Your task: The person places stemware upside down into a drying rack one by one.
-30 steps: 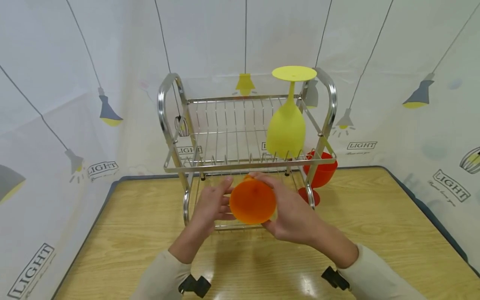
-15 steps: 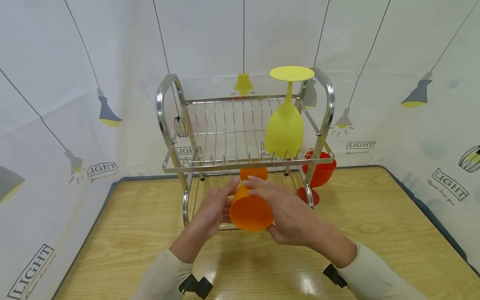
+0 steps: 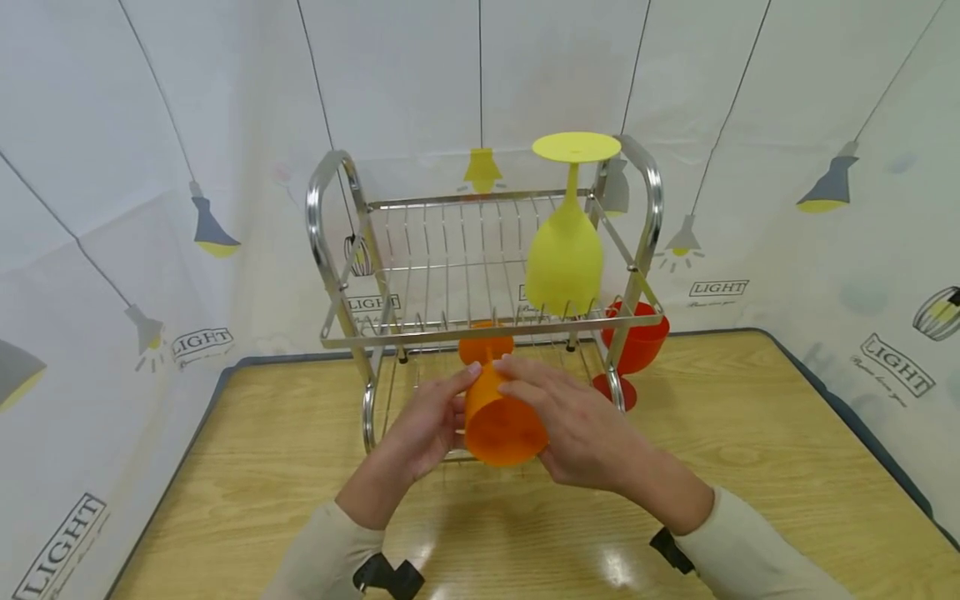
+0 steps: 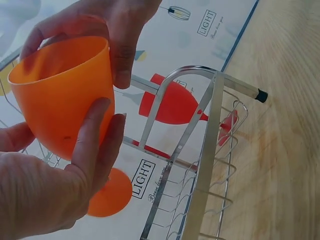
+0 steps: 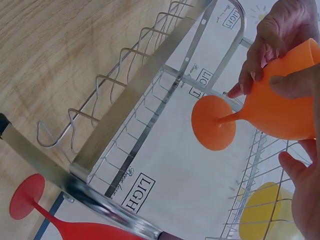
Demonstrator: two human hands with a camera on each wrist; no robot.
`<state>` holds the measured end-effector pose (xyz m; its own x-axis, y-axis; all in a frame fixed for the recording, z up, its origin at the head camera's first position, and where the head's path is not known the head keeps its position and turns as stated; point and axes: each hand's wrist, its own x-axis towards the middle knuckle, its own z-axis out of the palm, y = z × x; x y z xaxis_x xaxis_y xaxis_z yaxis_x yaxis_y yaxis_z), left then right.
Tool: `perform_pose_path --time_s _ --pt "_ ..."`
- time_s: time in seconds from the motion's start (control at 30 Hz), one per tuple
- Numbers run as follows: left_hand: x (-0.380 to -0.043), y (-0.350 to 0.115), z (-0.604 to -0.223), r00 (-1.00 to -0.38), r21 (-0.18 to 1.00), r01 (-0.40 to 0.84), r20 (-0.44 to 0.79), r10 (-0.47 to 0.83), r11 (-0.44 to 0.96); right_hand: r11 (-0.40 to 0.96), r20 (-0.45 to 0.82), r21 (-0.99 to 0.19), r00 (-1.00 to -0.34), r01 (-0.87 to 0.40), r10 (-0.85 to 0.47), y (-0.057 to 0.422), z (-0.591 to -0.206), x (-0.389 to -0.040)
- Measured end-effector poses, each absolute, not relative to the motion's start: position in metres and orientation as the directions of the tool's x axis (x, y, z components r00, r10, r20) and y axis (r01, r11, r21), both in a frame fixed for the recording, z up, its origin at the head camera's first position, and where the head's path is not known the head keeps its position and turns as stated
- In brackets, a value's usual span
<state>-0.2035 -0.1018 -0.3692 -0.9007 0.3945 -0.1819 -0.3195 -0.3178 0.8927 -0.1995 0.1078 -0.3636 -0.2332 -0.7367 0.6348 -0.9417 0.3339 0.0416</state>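
Both hands hold an orange plastic goblet (image 3: 506,429) in front of the rack's lower tier. Its mouth faces me and tips downward, while the round foot points away under the upper tier; the stem and foot (image 5: 212,123) show whole in the right wrist view. My left hand (image 3: 429,422) grips the bowl from the left, fingers along its side, as the left wrist view also shows around the bowl (image 4: 67,95). My right hand (image 3: 581,425) holds the right side, fingers over the top and thumb below.
A two-tier metal dish rack (image 3: 487,332) stands on the wooden table (image 3: 277,450). Upside down on its upper tier, at the right, sits a yellow goblet (image 3: 566,258). Behind the right leg stands an upright red goblet (image 3: 643,342). Lamp-printed sheets hang at back and sides.
The orange goblet has tilted, its mouth dipping lower and its stem and foot coming into view, the foot swinging left. My right fingers have shifted over the bowl. The head view has moved slightly.
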Motion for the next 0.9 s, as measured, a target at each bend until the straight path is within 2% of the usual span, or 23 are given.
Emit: perform_pose_path --time_s 0.5,0.77,0.9 --pt "-0.199 -0.103 -0.373 -0.959 0.832 -0.165 -0.009 0.284 -0.529 0.366 0.640 -0.022 -0.294 -0.930 -0.710 0.107 -0.358 -0.199" --pt "-0.195 -0.097 -0.381 -0.984 0.823 -0.063 0.045 0.175 -0.564 0.462 0.563 -0.033 -0.398 -0.886 -0.724 0.104 -0.359 -0.199" --pt "-0.191 -0.093 -0.385 -0.992 0.806 -0.024 0.053 0.112 -0.591 0.489 0.548 -0.028 -0.423 -0.872 -0.722 0.101 -0.361 -0.201"
